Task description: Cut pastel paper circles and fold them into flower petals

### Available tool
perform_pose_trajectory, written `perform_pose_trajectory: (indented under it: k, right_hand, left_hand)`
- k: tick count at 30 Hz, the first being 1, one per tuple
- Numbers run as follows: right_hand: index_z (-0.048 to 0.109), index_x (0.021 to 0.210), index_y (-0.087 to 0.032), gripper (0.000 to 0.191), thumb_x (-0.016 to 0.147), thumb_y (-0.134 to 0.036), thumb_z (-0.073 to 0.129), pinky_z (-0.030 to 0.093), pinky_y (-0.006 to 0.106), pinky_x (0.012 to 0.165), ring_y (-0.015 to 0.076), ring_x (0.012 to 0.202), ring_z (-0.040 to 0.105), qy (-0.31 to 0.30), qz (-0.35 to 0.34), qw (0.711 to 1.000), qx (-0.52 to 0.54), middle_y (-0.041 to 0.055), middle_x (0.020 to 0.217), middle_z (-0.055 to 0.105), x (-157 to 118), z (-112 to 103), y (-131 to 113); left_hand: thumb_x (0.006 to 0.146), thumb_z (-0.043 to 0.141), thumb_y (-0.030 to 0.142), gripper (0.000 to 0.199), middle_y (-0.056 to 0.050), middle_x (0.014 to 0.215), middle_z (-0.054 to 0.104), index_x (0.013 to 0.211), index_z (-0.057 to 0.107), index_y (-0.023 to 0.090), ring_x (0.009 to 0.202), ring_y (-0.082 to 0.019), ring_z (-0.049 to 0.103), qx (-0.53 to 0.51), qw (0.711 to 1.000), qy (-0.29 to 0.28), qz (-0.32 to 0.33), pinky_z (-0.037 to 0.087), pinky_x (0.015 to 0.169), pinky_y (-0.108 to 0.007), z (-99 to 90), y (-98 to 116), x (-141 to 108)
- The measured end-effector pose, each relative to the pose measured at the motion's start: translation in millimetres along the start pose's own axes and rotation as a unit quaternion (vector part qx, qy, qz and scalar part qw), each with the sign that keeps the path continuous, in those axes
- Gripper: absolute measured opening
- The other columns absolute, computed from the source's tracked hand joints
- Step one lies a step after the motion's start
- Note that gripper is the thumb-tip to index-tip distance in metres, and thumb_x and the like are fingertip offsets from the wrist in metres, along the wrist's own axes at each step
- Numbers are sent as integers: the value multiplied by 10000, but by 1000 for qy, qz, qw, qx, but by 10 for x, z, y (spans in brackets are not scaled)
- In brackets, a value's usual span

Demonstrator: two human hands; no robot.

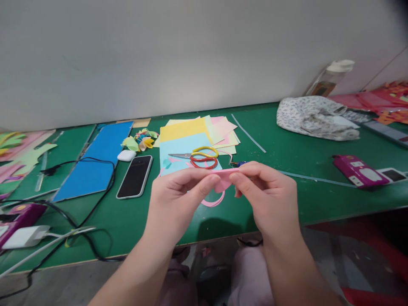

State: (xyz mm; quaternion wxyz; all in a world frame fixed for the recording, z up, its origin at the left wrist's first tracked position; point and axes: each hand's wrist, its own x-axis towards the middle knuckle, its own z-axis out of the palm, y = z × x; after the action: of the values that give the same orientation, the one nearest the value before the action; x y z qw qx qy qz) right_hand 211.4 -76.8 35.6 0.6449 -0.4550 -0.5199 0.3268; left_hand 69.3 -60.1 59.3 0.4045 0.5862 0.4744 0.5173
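Between both hands is a small piece of pink paper [224,182], its top edge folded or rolled into a straight line. My left hand [178,197] pinches its left end between thumb and fingers. At the other end, my right hand [267,193] pinches it the same way. Just beyond the hands, scissors [204,157] with yellow and red handles lie on light blue paper [183,146]. A curved pink paper strip [214,203] shows on the table below the held piece. The fingertips behind the pink paper are partly hidden.
A phone [135,176], a white earbud case [126,155] and paper flowers [142,140] lie to the left, near a blue board [95,157]. Black cables [111,178] cross the left side. A patterned cloth [315,119], a bottle [331,78] and a purple power strip [360,171] are on the right.
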Motion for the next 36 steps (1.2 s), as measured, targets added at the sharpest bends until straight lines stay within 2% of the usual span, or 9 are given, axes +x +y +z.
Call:
perform_pose_trajectory:
  k: [7,12,17,23,26,28,30,33,36]
  right_hand:
    - [727,728,-226,97,785,-148,719,481,131,497,44,535,580,10,8,1000,15,-66,674,692,12,2,-3]
    - [722,708,-215,82,769,-161,727,493,174,473,74,518,587,35,13,999,16,-45,663,696,13,15,-7]
    - [725,712,-227,75,768,-177,727,489,187,464,80,507,578,53,13,998,30,-46,646,692,11,15,23]
    - [718,687,-214,67,750,-197,733,469,210,444,94,494,561,75,12,996,44,-29,626,681,21,24,65]
    - [718,685,-215,69,751,-211,738,448,202,422,85,471,539,76,16,996,43,-38,593,658,29,19,81]
    - [723,693,-222,64,753,-226,746,439,193,415,78,462,531,73,23,996,46,-47,580,649,34,14,87]
    - [727,700,-225,61,751,-242,754,442,188,417,73,457,528,67,33,996,43,-51,579,652,39,12,88]
    - [729,705,-216,60,752,-245,752,461,191,430,78,458,540,53,46,997,15,-44,587,666,40,19,79]
    - [730,713,-213,52,761,-232,737,491,196,460,89,482,575,40,40,998,-6,-34,611,689,34,29,67]
  left_hand:
    - [727,736,283,85,25,663,745,655,763,247,618,-141,683,25,999,-29,-15,544,589,-213,-4,-19,14]
    - [712,750,321,101,-4,691,750,692,771,224,627,-165,675,37,998,-48,-25,551,593,-253,-23,-48,15]
    - [739,739,327,105,0,696,746,739,765,225,657,-158,679,28,996,-76,-23,553,612,-242,-33,-75,13]
    - [754,719,331,154,-16,667,734,676,749,202,629,-161,674,50,992,-112,-26,538,566,-236,-43,-83,33]
    - [753,723,340,140,-24,747,756,746,765,206,677,-171,693,45,989,-134,-35,552,598,-239,-60,-82,49]
    - [752,728,353,178,-21,816,767,864,771,221,725,-175,707,27,991,-129,-35,569,646,-243,-70,-86,56]
    - [751,727,377,234,-21,833,769,927,765,228,737,-180,713,19,995,-94,-28,579,671,-252,-73,-96,58]
    - [739,733,389,184,-16,728,757,804,773,222,674,-180,703,48,998,-46,-15,578,636,-256,-66,-119,54]
    - [748,727,351,152,-3,652,735,683,756,217,627,-164,686,47,997,-50,-27,573,611,-248,-56,-133,56]
